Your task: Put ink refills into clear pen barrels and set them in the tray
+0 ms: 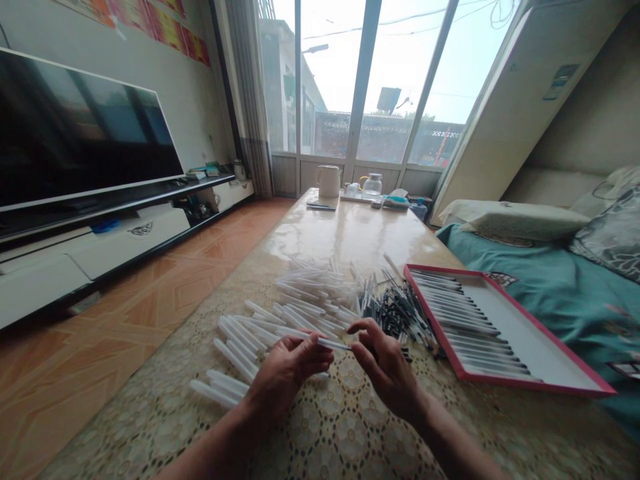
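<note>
Two bare forearms reach in from the bottom edge over a lace-patterned table cover (325, 433), and both hands meet just above it. Left hand (287, 373) curls its fingers around a clear plastic pen barrel (327, 342), pinching it near the thumb, so that the barrel points rightward. Right hand (385, 367) comes in from the other side with thumb and forefinger closed on the barrel's right end — whether a thin refill is held there as well is too small to tell.

Just beyond the left hand lies a loose heap of clear pen barrels (280, 320), scattered toward the left edge of the table (350, 227), some lying singly near the wrist. Just beyond the right hand sits a tangled pile of dark refills (395, 307), touching the barrel heap on its left side. Right of the refills, a shallow white box with a red rim (525, 383) rests on the table, with a row of finished pens (465, 320) lying side by side in its left half.

At the far end of the glossy table stand a white kettle (329, 181) and a glass jug (373, 184) on a tray. To the left a television (75, 140) stands on a low white cabinet — to the right a teal-covered bed (560, 293) with a pillow (520, 220) runs beside the table. Tall windows (360, 80) fill the far wall.
</note>
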`<state>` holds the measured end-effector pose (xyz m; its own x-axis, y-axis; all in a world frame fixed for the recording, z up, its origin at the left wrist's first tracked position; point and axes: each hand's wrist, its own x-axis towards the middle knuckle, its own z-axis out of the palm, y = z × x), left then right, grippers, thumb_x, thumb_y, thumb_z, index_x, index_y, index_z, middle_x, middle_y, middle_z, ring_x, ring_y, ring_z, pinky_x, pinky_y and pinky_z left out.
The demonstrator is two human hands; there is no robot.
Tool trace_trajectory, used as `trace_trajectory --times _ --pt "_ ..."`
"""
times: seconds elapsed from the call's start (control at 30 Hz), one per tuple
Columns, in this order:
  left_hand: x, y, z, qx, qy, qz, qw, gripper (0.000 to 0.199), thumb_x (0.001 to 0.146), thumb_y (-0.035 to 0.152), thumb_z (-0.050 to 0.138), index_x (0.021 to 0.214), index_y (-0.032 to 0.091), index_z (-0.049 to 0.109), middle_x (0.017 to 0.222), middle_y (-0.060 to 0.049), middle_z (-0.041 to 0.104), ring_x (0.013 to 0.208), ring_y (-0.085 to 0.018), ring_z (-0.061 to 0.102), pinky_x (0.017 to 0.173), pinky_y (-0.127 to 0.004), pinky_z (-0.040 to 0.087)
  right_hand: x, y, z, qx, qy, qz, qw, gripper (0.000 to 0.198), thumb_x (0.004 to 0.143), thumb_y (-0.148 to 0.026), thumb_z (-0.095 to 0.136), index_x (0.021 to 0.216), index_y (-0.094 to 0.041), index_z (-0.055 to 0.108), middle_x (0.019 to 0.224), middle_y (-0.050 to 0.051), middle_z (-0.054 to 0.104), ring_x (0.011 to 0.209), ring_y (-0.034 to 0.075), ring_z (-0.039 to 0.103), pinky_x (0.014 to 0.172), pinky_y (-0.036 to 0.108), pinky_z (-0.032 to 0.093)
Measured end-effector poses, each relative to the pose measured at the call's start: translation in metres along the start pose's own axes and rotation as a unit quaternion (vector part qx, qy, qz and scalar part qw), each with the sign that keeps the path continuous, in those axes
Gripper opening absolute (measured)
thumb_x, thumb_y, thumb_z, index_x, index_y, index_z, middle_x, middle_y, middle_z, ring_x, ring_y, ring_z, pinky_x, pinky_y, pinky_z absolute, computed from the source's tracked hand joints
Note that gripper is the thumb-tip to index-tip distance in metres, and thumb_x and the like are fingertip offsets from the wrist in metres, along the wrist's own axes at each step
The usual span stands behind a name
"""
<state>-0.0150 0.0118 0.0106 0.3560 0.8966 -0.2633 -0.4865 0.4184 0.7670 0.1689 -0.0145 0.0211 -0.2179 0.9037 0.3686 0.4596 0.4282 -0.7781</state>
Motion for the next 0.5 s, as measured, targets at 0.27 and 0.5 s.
trace_trajectory --times 0.27,0.5 --pt "0.002 0.008 -0.006 -0.165 0.087 0.019 0.982 0.021 0.088 0.008 0.046 0.078 0.01 0.065 0.071 -0.008 0.073 0.06 -0.011 0.069 0.056 -0.017 0.055 0.011 0.031 -0.031 -0.039 0.251 0.12 0.96 0.032 0.088 -0.044 0.039 0.08 -0.018 0.055 0.054 -0.002 0.048 0.046 0.012 0.044 0.045 0.023 0.033" --pt "0.002 0.008 -0.005 -0.155 0.078 0.019 0.985 0.023 0.088 0.007 0.044 0.081 0.009 0.066 0.072 -0.01 0.073 0.061 -0.012 0.069 0.057 -0.018 0.056 0.007 0.071 -0.051 -0.329 0.131 0.13 0.926 0.011 0.074 -0.02 0.05 0.076 -0.019 0.061 0.076 0.005 0.06 0.075 0.02 0.057 0.072 0.028 0.042"
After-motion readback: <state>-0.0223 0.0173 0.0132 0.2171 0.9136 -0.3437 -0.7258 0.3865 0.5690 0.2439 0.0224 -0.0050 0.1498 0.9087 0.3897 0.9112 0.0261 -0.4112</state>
